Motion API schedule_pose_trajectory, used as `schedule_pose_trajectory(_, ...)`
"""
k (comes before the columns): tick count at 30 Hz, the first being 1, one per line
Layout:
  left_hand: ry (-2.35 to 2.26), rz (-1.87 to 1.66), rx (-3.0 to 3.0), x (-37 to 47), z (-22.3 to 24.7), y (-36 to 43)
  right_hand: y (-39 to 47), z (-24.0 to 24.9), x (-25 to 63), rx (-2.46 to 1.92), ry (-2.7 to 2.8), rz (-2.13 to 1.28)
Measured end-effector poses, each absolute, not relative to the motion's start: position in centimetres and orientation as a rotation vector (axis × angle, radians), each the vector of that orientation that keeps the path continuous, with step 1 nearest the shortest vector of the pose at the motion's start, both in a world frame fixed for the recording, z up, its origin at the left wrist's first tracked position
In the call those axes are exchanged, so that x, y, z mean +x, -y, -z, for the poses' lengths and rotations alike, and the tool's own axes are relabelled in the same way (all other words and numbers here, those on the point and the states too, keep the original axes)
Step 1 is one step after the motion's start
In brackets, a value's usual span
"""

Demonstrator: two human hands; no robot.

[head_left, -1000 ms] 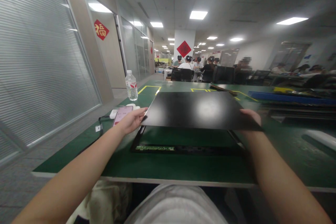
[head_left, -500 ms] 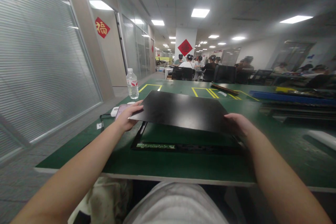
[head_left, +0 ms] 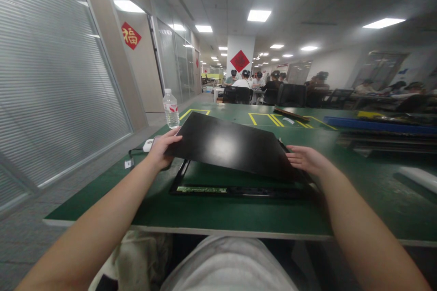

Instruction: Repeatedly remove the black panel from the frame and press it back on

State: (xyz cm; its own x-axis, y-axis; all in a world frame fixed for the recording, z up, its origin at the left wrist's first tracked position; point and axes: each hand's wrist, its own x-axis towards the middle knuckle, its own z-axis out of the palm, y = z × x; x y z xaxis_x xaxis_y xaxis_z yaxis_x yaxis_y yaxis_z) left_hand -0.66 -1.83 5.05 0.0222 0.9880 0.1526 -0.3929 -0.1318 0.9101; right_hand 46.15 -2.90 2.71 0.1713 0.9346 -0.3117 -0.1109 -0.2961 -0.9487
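Observation:
A thin black panel is tilted above a black frame, its left side higher than its right. My left hand grips the panel's left edge. At the right edge, my right hand has its fingers against the panel, low beside the frame's right side; its thumb is hard to make out. A green circuit strip lies along the near side of the frame, which rests on the green table.
A water bottle stands at the back left, near a white device with a cable. Blue and dark long parts lie at the right, with a white piece nearer. People sit at far tables.
The panel's right side has dropped toward the frame and its left side has risen, so it slants more. My right hand has shifted slightly left, its fingers now straighter.

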Motion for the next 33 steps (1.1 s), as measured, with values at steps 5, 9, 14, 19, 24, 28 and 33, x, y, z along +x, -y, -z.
schedule_pose_trajectory(5,-0.829,-1.437,1.049,-0.6,-4.9,1.8,3.6,-3.4,45.4,-1.535,0.867,-1.206)
schedule_pose_trajectory(9,-0.84,-1.413,1.086,-0.4,-4.8,1.9,3.6,-3.2,45.4,-1.6,0.897,-1.104)
schedule_pose_trajectory(14,-0.895,-1.395,1.125,0.0,-4.6,1.9,3.4,-3.1,45.5,-1.703,0.935,-0.981)
schedule_pose_trajectory(19,-0.907,-1.35,1.129,0.4,-4.4,2.0,3.2,-2.9,45.6,-1.735,0.938,-0.927)
schedule_pose_trajectory(24,-0.945,-1.306,1.103,0.6,-4.1,2.1,3.1,-2.9,45.9,-1.762,0.94,-0.878)
schedule_pose_trajectory(28,-1.021,-1.286,1.113,0.6,-3.8,2.1,3.1,-2.8,46.1,-1.789,0.958,-0.851)
schedule_pose_trajectory(33,-1.031,-1.252,1.118,0.7,-3.5,2.1,2.8,-2.3,46.5,-1.799,0.973,-0.808)
